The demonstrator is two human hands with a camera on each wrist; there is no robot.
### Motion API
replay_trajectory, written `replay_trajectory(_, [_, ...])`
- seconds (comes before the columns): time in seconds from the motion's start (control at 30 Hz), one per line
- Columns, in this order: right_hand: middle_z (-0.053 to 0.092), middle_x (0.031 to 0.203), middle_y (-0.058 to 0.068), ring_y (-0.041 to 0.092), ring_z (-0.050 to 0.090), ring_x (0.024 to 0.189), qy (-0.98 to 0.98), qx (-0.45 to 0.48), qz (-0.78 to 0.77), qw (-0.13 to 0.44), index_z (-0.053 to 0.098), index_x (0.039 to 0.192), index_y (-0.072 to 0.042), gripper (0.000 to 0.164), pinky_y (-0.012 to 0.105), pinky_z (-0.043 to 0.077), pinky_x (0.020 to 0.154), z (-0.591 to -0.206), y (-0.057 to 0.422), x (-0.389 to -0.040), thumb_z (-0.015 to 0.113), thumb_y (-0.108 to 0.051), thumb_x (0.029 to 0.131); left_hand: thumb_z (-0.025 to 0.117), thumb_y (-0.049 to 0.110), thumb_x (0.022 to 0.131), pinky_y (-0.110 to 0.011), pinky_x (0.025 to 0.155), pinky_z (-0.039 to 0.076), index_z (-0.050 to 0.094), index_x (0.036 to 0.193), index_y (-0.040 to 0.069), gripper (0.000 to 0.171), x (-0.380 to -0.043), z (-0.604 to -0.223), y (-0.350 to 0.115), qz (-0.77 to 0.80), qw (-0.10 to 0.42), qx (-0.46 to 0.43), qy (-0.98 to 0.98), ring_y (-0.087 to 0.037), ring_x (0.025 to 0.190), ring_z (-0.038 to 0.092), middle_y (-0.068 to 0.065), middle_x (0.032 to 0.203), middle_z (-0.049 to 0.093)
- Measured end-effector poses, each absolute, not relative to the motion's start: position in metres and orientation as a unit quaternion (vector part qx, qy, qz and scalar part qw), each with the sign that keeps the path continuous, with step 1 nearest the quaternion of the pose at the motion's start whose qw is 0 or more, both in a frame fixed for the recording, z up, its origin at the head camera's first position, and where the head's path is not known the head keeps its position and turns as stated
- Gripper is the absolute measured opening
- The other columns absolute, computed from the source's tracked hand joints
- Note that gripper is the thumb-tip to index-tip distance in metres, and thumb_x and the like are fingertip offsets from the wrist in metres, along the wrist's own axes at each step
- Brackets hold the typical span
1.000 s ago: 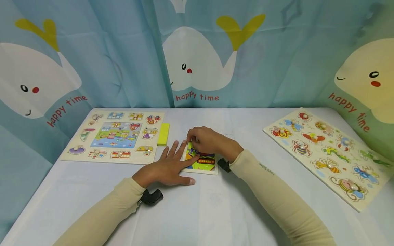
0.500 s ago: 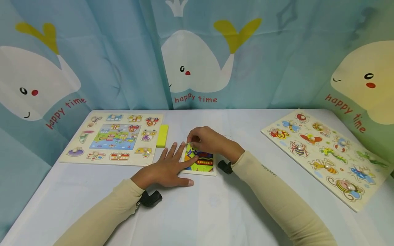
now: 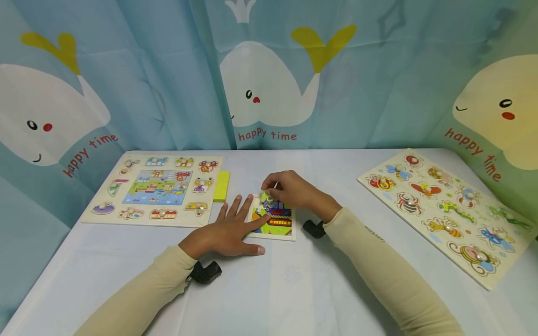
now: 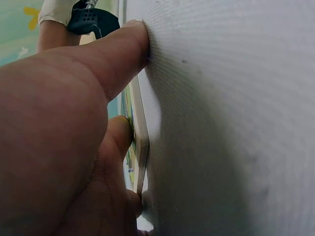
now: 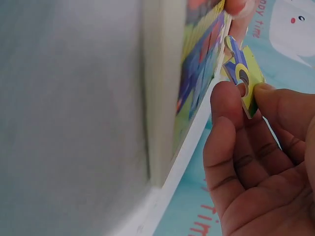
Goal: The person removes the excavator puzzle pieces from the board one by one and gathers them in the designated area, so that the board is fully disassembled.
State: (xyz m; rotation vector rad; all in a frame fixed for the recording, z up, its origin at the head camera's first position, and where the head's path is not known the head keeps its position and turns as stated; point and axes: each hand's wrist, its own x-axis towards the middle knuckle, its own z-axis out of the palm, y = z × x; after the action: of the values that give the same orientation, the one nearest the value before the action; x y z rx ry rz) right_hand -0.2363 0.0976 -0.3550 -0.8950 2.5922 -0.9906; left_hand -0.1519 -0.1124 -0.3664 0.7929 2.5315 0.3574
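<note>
Sleeves: cream, on both forearms, with a black wrist device strapped at the left wrist and another at the right.
Left hand: fingers spread wide, palm down, the index finger resting across the face of the small puzzle.
Small puzzle: a pale-rimmed board with a bright vehicle picture, flat on the white tablecloth between the hands.
Right hand: thumb and fingers pinch a loose piece over the far part of the small puzzle.
Loose piece: yellow-green and blue, tilted; I cannot tell whether it touches the board.
Right board: insect shapes, lying askew, well apart from the hands.
Yellow block: just beside the left board.
Left board: knobbed shapes around a central waterside picture.
Curtain: blue, with whales and "happy time".
</note>
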Motion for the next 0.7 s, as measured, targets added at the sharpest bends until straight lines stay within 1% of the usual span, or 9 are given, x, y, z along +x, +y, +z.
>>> replay_trajectory(0.17, [0.066, 0.091, 0.003, 0.016, 0.057, 0.077, 0.886, -0.297, -0.339, 0.108, 0.069, 0.103, -0.005, 0.011, 0.028, 0.051, 0.07, -0.354, 0.108, -0.239, 0.061, -0.006, 0.096, 0.056, 0.062, 0.089, -0.06, 0.11, -0.007, 0.023, 0.155, 0.035, 0.079, -0.151, -0.366, -0.111, 0.122, 0.23, 0.284, 0.923, -0.036, 0.143, -0.021, -0.013, 0.16, -0.015])
replay_trajectory(0.33, [0.067, 0.092, 0.005, 0.016, 0.059, 0.076, 0.887, -0.283, -0.348, 0.11, 0.07, 0.104, -0.002, 0.012, 0.028, 0.052, 0.071, -0.351, 0.121, -0.239, 0.061, -0.004, 0.095, 0.056, 0.063, 0.089, -0.061, 0.11, -0.007, 0.02, 0.155, 0.035, 0.08, -0.15, -0.366, -0.11, 0.108, 0.23, 0.278, 0.926, -0.037, 0.143, -0.02, -0.013, 0.16, -0.016])
replay_trajectory(0.43, [0.068, 0.092, 0.005, 0.015, 0.062, 0.075, 0.89, -0.277, -0.346, 0.102, 0.07, 0.104, -0.001, 0.013, 0.029, 0.052, 0.071, -0.348, 0.13, -0.24, 0.062, -0.003, 0.094, 0.055, 0.063, 0.089, -0.061, 0.11, -0.007, 0.02, 0.156, 0.035, 0.081, -0.15, -0.366, -0.11, 0.106, 0.232, 0.275, 0.927, -0.037, 0.143, -0.021, -0.012, 0.16, -0.016])
replay_trajectory(0.7, [0.07, 0.09, 0.006, 0.016, 0.063, 0.072, 0.889, -0.276, -0.35, 0.105, 0.071, 0.099, 0.0, 0.013, 0.031, 0.051, 0.068, -0.346, 0.154, -0.243, 0.06, 0.003, 0.092, 0.055, 0.063, 0.089, -0.061, 0.11, -0.008, 0.02, 0.156, 0.034, 0.081, -0.149, -0.366, -0.11, 0.112, 0.231, 0.276, 0.926, -0.036, 0.143, -0.021, -0.013, 0.16, -0.016])
